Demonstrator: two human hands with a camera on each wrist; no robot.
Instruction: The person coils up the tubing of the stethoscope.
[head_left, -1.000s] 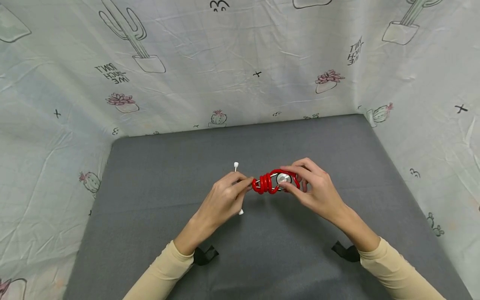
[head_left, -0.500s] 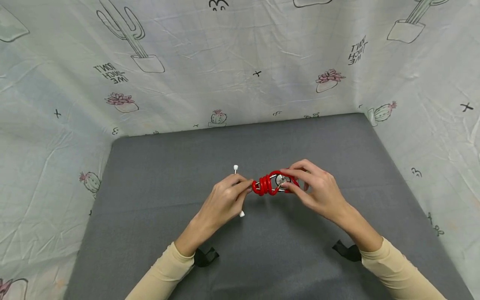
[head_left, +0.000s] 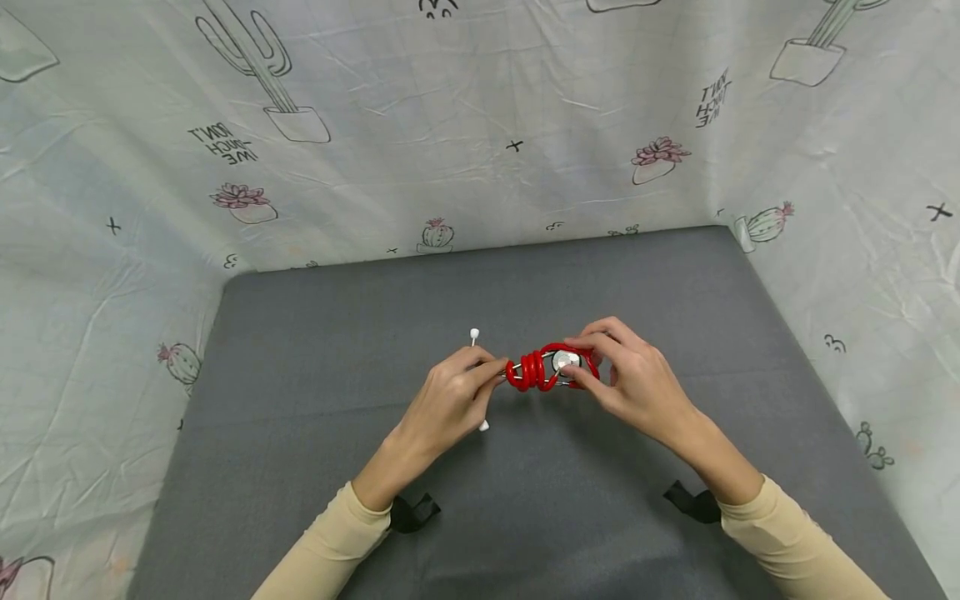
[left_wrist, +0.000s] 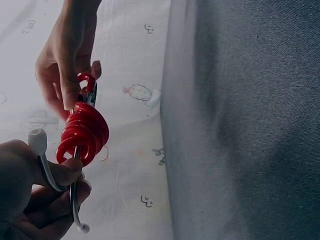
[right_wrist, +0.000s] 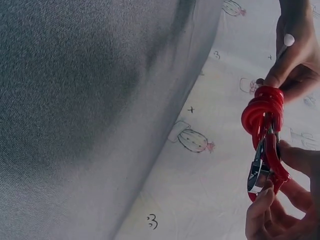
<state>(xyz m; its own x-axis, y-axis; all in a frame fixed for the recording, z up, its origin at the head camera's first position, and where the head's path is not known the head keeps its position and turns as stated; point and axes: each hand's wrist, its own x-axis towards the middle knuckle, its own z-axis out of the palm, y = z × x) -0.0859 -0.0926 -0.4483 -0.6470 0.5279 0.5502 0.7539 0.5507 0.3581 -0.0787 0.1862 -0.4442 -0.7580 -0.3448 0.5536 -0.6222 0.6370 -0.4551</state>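
Note:
Both hands hold a stethoscope [head_left: 532, 371] above the grey table. Its red tubing [left_wrist: 87, 125] is wound in several turns around the metal ear tubes. My left hand [head_left: 453, 387] pinches the ear tubes just left of the coil, and the white ear tips [head_left: 475, 333] stick out beyond the fingers on both sides. At the other end, the fingers and thumb of my right hand [head_left: 633, 371] pinch the round silver chest piece [right_wrist: 257, 177] and the red loop beside it. Part of that end is hidden behind the right fingers in the head view.
A grey cloth-covered table [head_left: 337, 325] spreads under the hands. White curtains [head_left: 450, 108] printed with cacti hang along its back and both sides. Black straps [head_left: 415, 512] show at both wrists, by the beige sleeves [head_left: 322, 542].
The chest piece has turned slightly between the right fingers. Both hands stay in nearly the same place, keeping their grip on the stethoscope.

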